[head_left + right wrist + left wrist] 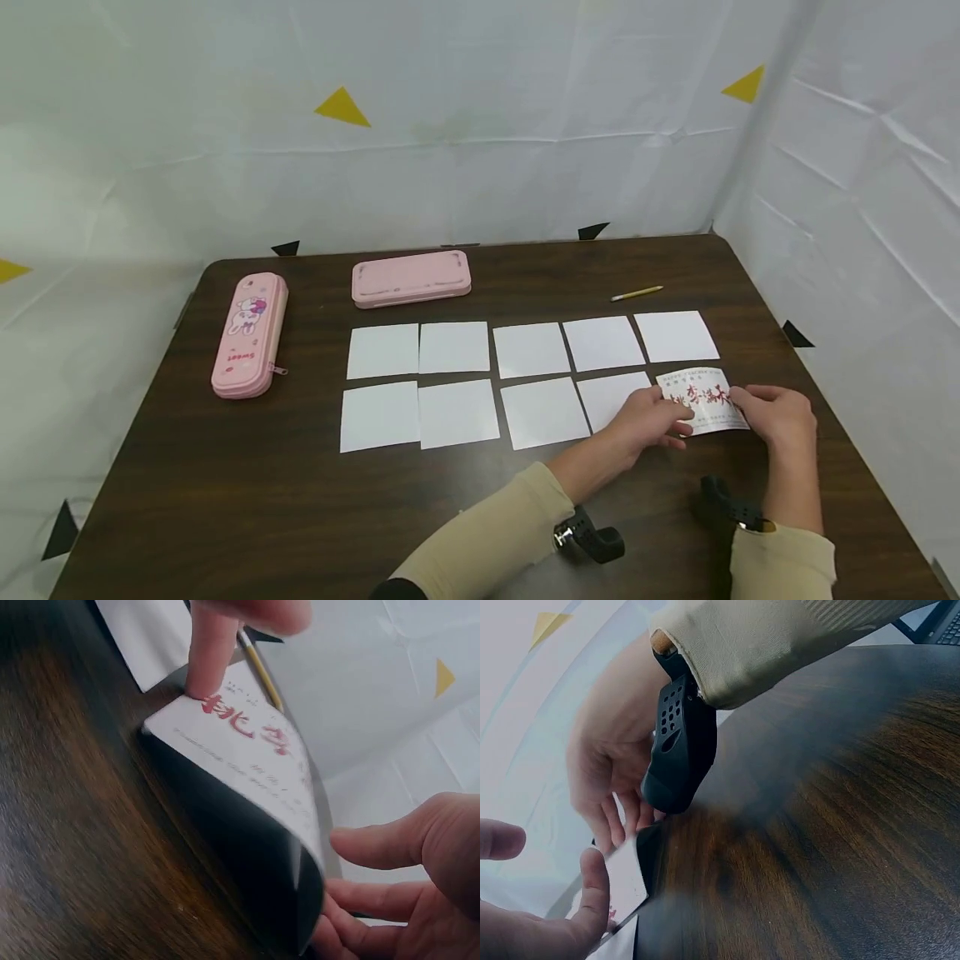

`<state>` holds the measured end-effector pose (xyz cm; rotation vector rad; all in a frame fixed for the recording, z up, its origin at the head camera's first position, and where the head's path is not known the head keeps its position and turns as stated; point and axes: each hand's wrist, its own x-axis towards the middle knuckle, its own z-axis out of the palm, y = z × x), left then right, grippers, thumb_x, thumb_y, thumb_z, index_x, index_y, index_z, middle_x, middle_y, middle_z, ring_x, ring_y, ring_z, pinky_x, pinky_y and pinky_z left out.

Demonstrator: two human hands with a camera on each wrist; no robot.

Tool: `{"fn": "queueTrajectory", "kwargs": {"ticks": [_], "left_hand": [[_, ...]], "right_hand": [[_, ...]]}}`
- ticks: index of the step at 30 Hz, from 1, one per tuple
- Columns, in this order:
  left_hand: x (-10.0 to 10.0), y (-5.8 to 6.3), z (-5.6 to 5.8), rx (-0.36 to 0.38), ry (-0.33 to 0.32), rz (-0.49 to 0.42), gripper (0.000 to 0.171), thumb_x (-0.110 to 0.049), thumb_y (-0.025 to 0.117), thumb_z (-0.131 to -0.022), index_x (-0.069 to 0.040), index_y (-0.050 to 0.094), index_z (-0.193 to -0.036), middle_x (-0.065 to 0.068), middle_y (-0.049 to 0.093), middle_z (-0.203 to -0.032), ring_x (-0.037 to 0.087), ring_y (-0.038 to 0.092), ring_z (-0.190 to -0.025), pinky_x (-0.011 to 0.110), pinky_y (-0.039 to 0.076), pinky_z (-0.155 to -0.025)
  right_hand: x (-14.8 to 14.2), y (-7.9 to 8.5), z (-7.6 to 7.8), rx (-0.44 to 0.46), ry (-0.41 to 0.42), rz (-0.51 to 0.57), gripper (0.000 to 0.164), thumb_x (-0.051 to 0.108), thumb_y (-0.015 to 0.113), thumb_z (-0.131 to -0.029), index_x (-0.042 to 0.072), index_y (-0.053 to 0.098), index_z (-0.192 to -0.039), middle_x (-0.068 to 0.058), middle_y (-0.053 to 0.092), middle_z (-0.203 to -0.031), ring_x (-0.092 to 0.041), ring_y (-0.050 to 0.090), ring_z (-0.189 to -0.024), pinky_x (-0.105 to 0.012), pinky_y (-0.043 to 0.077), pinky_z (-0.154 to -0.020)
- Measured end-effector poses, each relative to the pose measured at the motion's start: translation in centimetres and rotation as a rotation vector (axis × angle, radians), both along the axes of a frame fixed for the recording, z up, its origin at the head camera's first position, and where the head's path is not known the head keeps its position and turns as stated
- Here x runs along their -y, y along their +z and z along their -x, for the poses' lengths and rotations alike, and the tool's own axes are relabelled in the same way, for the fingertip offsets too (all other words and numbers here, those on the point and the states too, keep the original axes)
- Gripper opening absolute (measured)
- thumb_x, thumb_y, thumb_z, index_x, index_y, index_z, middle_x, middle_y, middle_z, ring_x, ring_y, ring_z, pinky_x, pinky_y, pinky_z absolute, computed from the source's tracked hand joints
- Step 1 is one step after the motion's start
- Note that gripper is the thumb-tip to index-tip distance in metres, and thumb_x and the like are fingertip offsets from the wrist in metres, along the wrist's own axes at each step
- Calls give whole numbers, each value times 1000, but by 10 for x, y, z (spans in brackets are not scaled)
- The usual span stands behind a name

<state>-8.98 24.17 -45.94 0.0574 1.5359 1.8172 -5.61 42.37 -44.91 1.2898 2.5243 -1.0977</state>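
A white printed card [703, 400] with red handwritten-style characters lies at the right end of the near row of blank white cards [459, 414]. My right hand [780, 414] holds its right edge, thumb on the printed face and fingers behind. In the right wrist view the card [240, 742] bows up from the table on that side, with its dark underside in shadow. At the opposite edge, my left hand [648, 421] touches the card with one straight digit. The left hand's other visible digit [499, 840] stands apart from it in the left wrist view.
Blank white cards [531, 350] also form a far row. Behind them are a yellow pencil [637, 293] and a flat pink case [412, 279]. A pink pencil case [250, 335] with a rabbit picture lies at the left. White sheeting [480, 192] hangs around the dark table [247, 500].
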Motion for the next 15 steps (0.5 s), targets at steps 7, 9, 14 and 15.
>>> {"fn": "queueTrajectory", "kwargs": {"ticks": [7,9,14,15], "left_hand": [[0,2,-1,-4,-7,13,20,-7,63,-91,2,61,-108,11,66,-89,36,68,-93,36,57,-64],[0,2,-2,-5,-5,15,19,-7,63,-91,2,60,-107,11,66,-88,37,68,-93,36,57,-64],[0,1,-2,-11,-9,9,18,-7,63,-92,2,61,-107,12,67,-88,39,67,-95,35,57,-63],[1,1,-2,-12,-10,6,18,-7,63,-91,1,61,-107,12,67,-88,39,67,-95,34,57,-62]], "right_hand": [[0,-1,3,28,57,42,71,48,50,-96,-10,47,-138,-38,33,-143,-52,33,-127,-61,34,-101],[-1,-1,3,35,62,48,72,48,51,-96,-11,47,-137,-38,33,-142,-52,34,-126,-60,36,-98],[-5,0,4,86,129,62,81,55,50,-95,-13,44,-137,-40,30,-143,-53,33,-126,-61,36,-99],[-6,0,4,101,150,70,84,58,49,-94,-14,43,-138,-41,28,-143,-53,33,-126,-62,33,-101]]}}
